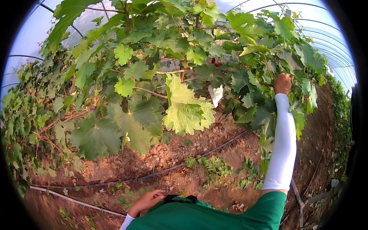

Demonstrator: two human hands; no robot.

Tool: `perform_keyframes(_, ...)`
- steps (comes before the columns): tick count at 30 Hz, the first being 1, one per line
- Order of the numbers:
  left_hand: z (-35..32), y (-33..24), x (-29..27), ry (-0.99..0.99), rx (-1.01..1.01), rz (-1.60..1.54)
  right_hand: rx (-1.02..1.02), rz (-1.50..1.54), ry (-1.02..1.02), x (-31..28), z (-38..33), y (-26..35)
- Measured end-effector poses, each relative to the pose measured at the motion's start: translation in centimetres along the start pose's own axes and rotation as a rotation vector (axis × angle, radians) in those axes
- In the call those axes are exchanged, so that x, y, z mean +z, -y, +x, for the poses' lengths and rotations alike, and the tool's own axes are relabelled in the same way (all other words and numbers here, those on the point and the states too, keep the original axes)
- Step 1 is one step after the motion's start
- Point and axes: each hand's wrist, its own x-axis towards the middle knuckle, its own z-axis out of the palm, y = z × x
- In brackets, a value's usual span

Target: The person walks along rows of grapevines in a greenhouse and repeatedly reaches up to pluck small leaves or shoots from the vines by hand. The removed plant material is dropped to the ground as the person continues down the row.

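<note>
My right hand (283, 83) is stretched out to the far right among the grapevine leaves (264, 115), its fingers closed. A brown vine stem (266, 84) runs up to it from the left, but leaves and the back of the hand hide what the fingers hold. Low in the view, close to my body, my left hand (147, 201) hangs with loosely bent fingers and nothing visible in it. A large pale-green vine leaf (188, 105) stands out in the middle, in front of darker leaves.
A white paper-like piece (216, 95) hangs among the leaves. A dark hose (165, 173) and a pale pipe (76, 200) run along the brown soil. Cut leaves (216, 170) lie on the ground. Wooden stakes (297, 199) stand at lower right, under a hooped plastic roof (322, 32).
</note>
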Motion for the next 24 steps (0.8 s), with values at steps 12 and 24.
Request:
perform_keyframes(12,1.3,1.4,1.3,-0.018,0.116,0.031,-0.442,0.954,0.259,-12.1,-4.3,7.2)
perform_keyframes(24,0.3,0.5,1.8,-0.058,0.090,0.013,-0.808,0.998,0.005,-21.7,-5.5,22.2)
